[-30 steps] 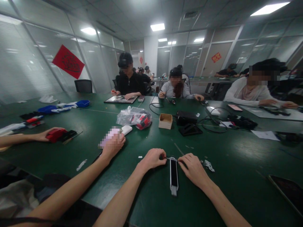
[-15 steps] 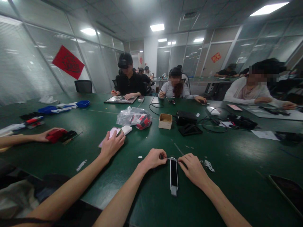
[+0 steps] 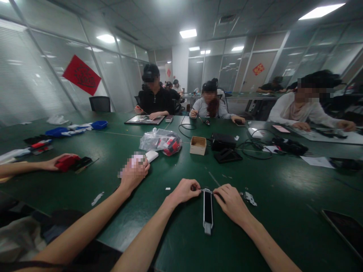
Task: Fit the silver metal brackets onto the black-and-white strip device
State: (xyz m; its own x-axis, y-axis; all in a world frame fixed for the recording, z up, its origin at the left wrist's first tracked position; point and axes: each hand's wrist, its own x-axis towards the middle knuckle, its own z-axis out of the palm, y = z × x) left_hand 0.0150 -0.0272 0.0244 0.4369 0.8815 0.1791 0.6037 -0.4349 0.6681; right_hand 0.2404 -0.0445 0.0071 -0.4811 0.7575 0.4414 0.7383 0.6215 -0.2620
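In front of me on the green table lies a narrow, long device (image 3: 208, 211) with a black face, a pale rim and a grey tab at its near end. A thin grey strip (image 3: 206, 190) crosses its far end. My left hand (image 3: 185, 190) is closed, thumb and fingertips pinching the strip's left end. On the other side my right hand (image 3: 231, 202) has its fingertips together at the strip's right end. The fingers partly hide both ends of the strip.
Beside my right hand lie a flat metal piece (image 3: 250, 198) and small rings. A cardboard box (image 3: 197, 146), black case (image 3: 224, 141) and plastic bag (image 3: 157, 139) stand farther back. A neighbour's hand (image 3: 133, 175) rests at left; a dark tablet-like object (image 3: 344, 228) is at right.
My hands and the device have hardly moved. Across the table at far right, a person's hands have shifted over the pale mat.
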